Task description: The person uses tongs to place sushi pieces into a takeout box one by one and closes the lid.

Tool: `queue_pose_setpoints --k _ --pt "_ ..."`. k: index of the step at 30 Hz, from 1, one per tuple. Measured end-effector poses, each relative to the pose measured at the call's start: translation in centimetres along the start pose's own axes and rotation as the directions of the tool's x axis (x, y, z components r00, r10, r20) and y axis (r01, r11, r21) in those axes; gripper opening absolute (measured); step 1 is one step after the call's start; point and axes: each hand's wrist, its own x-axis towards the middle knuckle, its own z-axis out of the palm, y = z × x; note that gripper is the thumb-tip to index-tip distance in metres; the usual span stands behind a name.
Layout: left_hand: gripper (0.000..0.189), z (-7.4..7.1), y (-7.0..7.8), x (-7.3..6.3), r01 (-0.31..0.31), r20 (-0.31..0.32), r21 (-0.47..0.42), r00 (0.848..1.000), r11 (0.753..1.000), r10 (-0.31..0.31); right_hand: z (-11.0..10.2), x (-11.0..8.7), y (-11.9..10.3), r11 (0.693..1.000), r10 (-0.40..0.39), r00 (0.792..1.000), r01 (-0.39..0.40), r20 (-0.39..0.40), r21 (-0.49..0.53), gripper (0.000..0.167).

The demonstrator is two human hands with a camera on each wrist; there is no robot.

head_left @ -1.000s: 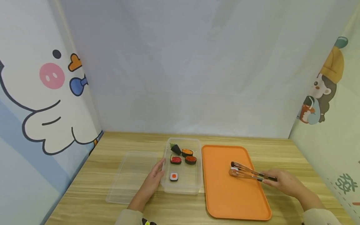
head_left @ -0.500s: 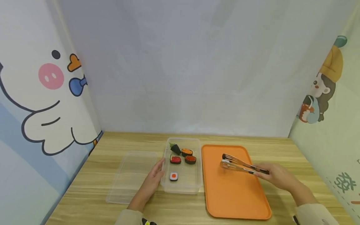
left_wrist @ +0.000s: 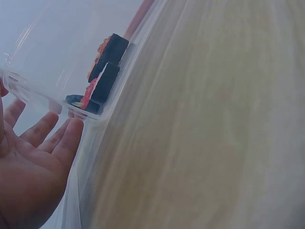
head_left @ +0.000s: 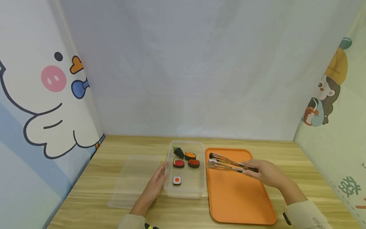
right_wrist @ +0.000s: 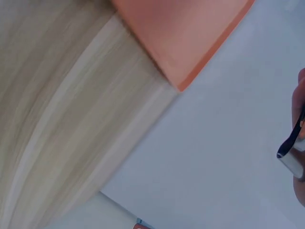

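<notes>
My right hand grips metal tongs by their dark handles. A white-sided sushi roll is held between the tong ends, above the left edge of the orange tray. In the right wrist view only part of the hand and a tong handle show. My left hand rests with extended fingers against the left wall of a clear plastic container. Inside it lie a black hand roll, several roe-topped sushi pieces and another sushi roll. The left wrist view shows the fingers touching the container.
A clear flat lid lies on the wooden table left of the container. The orange tray stands close on the container's right. A pale curtain hangs behind the table, with printed cartoon panels at both sides.
My right hand has moved left across the tray, carrying the sushi roll in the tongs toward the container. The left hand has stayed at the container's wall.
</notes>
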Motion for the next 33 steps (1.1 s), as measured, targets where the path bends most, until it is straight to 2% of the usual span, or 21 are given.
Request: queue_pose_setpoints --k 6,16,24,33 --pt "0.052 0.0 0.0 -0.1 0.007 0.002 0.002 1.0 1.0 -0.007 1.3 1.7 -1.5 0.998 -0.055 0.998 0.055 0.027 0.015 0.038" --pt "0.052 -0.1 -0.1 -0.1 0.018 -0.002 0.015 1.0 1.0 -0.018 3.2 3.6 -3.0 0.995 -0.1 0.994 0.1 0.051 0.011 0.038" --pt "0.052 0.0 -0.2 0.1 0.01 0.006 0.011 1.0 1.0 -0.01 3.5 4.1 -3.1 0.994 -0.107 0.992 0.106 0.071 0.027 0.039" --pt "0.051 -0.1 -0.3 0.3 0.014 0.01 0.017 1.0 1.0 -0.014 3.2 3.8 -2.6 0.996 -0.088 0.994 0.087 0.057 0.022 0.033"
